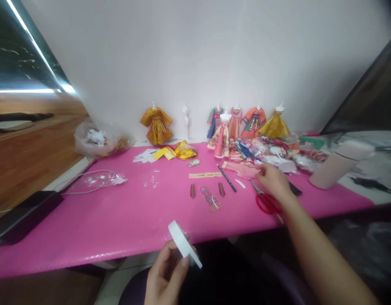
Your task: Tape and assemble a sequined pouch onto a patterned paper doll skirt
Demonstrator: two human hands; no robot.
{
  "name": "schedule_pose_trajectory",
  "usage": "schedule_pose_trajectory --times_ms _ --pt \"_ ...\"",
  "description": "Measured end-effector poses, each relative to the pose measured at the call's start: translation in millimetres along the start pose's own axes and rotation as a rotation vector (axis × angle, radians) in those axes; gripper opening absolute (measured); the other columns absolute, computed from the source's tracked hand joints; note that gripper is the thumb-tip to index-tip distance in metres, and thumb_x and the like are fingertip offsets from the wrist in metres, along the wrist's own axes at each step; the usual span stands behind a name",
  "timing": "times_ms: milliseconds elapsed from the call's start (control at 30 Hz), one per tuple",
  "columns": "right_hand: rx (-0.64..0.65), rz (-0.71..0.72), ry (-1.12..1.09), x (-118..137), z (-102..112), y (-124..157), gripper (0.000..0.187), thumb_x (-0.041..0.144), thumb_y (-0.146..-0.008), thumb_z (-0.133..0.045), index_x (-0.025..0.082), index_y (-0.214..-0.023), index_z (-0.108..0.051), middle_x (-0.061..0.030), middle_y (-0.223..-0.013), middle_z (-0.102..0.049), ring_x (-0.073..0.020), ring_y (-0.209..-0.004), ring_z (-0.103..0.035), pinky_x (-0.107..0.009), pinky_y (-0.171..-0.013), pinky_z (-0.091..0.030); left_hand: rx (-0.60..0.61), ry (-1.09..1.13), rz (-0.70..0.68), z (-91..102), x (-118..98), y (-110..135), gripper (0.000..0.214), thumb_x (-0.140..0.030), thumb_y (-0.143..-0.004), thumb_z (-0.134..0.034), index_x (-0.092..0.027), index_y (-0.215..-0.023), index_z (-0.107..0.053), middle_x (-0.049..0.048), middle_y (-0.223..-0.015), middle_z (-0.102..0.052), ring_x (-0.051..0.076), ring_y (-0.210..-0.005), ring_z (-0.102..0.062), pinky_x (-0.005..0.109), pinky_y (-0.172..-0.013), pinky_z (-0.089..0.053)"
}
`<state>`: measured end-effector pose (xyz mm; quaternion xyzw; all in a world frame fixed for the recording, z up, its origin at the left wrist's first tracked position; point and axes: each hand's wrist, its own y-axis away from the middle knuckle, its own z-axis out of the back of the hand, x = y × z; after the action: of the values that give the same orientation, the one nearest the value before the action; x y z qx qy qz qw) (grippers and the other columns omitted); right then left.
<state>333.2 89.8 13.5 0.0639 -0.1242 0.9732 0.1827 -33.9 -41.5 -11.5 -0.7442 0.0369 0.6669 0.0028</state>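
Near the front edge of the table, my left hand (170,271) grips a roll of white tape (181,239) between thumb and fingers, with the roll tilted. Out over the table, my right hand (273,180) has its fingers closed at the right end of a small pink doll garment (240,169). Red-handled scissors (267,203) lie just below that hand, partly covered by the wrist. Left of them are a dark pen (226,178) and a curved white strip (240,183). A patterned fabric piece (210,198) lies between two dark red pieces (192,191), below a yellowish patterned strip (205,175).
Dressed doll forms (156,125) stand along the wall, with a bare white form (186,120) among them. Fabric scraps and plastic bags (278,154) pile up at back right, beside a pale tumbler (338,165). A black box (26,216) sits at left on the pink table cover (119,220).
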Motion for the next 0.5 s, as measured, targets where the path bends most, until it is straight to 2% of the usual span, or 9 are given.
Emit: schedule_pose_trajectory --times_ms 100,267,400,500 --pt "0.106 -0.085 0.024 -20 3 23 0.028 0.035 -0.096 -0.059 0.017 -0.117 -0.061 -0.0074 -0.114 -0.066 -0.0206 -0.097 -0.066 -0.042 -0.085 -0.056 -0.011 0.033 -0.024 -5.4 -3 3 0.029 -0.040 -0.075 -0.078 -0.023 -0.099 -0.075 0.0050 -0.104 -0.078 0.023 -0.091 -0.072 0.028 -0.082 -0.057" --pt "0.241 -0.105 0.001 -26 -12 48 0.028 0.039 -0.096 -0.059 0.016 -0.112 -0.063 -0.0070 -0.110 -0.067 -0.0198 -0.095 -0.067 -0.040 -0.084 -0.056 -0.009 0.030 -0.036 -9.5 -9 5 0.029 -0.039 -0.074 -0.079 -0.022 -0.097 -0.075 0.0061 -0.103 -0.077 0.025 -0.091 -0.071 0.030 -0.082 -0.057" --pt "0.242 -0.096 -0.033 -29 -19 52 0.030 0.040 -0.095 -0.059 0.016 -0.112 -0.063 -0.0067 -0.109 -0.068 -0.0197 -0.094 -0.067 -0.041 -0.084 -0.055 -0.018 0.032 -0.049 -9.3 -11 5 0.030 -0.037 -0.075 -0.078 -0.022 -0.100 -0.075 0.0060 -0.103 -0.077 0.025 -0.095 -0.070 0.032 -0.086 -0.056" --pt "0.194 -0.105 -0.051 -37 -18 55 0.029 0.039 -0.087 -0.066 0.015 -0.103 -0.067 -0.0112 -0.097 -0.072 -0.0245 -0.087 -0.070 -0.039 -0.076 -0.054 -0.036 0.060 -0.054 -13.3 -14 6 0.028 -0.036 -0.077 -0.076 -0.021 -0.101 -0.074 0.0061 -0.100 -0.077 0.024 -0.095 -0.070 0.032 -0.089 -0.053"
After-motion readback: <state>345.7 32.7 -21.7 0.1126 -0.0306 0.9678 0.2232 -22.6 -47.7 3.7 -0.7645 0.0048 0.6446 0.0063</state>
